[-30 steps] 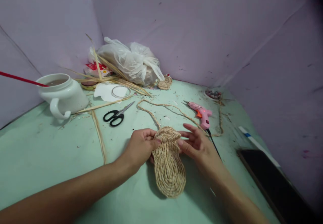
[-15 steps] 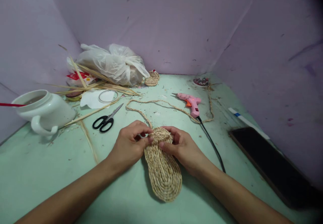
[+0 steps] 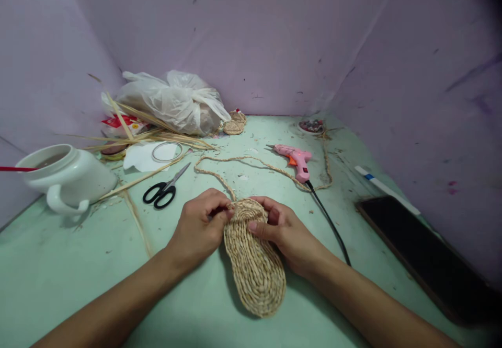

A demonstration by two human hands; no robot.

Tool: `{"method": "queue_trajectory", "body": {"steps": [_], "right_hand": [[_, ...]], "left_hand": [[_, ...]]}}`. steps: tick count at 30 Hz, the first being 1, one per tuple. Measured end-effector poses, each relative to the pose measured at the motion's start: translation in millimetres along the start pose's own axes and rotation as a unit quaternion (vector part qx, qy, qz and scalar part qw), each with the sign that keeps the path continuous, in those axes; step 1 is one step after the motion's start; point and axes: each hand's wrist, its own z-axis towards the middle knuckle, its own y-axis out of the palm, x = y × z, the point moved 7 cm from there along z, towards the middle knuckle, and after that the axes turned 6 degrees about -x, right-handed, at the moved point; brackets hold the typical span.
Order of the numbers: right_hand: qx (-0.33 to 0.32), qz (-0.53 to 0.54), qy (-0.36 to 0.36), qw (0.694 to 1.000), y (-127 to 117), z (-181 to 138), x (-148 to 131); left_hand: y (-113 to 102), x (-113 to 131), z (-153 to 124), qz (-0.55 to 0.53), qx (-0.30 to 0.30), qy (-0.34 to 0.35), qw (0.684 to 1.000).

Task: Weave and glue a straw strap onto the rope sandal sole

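Note:
A sole-shaped piece of coiled straw braid (image 3: 257, 264) is held between my hands, its wide end towards me. My left hand (image 3: 204, 220) pinches the braid at the upper left edge of the sole. My right hand (image 3: 284, 230) grips the upper right side, thumb on top and fingers behind. From the far end a loose length of braided straw cord (image 3: 245, 157) runs out over the table and loops to the right. A pink glue gun (image 3: 296, 159) lies beyond my right hand, near the cord. Black-handled scissors (image 3: 164, 188) lie left of my left hand.
At left, a white mug-like pot (image 3: 74, 173) lies tilted. Dry straw strips (image 3: 172, 136), a white plastic bag (image 3: 168, 100) and a wire ring (image 3: 167, 151) are behind. A small woven slipper piece (image 3: 235, 123), a bead dish (image 3: 311, 126) and a dark phone (image 3: 419, 254) also lie around.
My left thumb and fingers have shifted slightly left along the sole's edge. The sole's near end has swung a little to the right; my right hand keeps its grip.

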Motion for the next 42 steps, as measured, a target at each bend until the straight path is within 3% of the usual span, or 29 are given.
{"method": "queue_trajectory", "body": {"steps": [6,11,26,31,36,39,42], "right_hand": [[0.079,-0.038,-0.016,0.996,-13,1,-2],[0.086,-0.120,-0.012,0.989,-16,4,-2],[0.102,-0.115,-0.011,0.988,-22,8,-1],[0.119,-0.122,0.008,0.985,-30,7,-9],[0.154,-0.291,-0.016,0.944,-45,7,-19],[0.155,-0.384,-0.046,0.909,-49,6,-22],[0.151,-0.413,-0.041,0.897,-50,7,-20]], "left_hand": [[14,-21,-5,-0.184,-0.007,-0.157,0.970],[22,-32,-9,-0.215,0.005,-0.221,0.951],[25,-31,-8,-0.244,0.008,-0.204,0.948],[24,-40,-7,-0.224,-0.014,-0.239,0.945],[2,-32,-2,0.003,0.021,-0.154,0.988],[-1,-37,-2,0.010,0.021,-0.177,0.984],[3,-42,-1,-0.002,0.009,-0.196,0.980]]}}
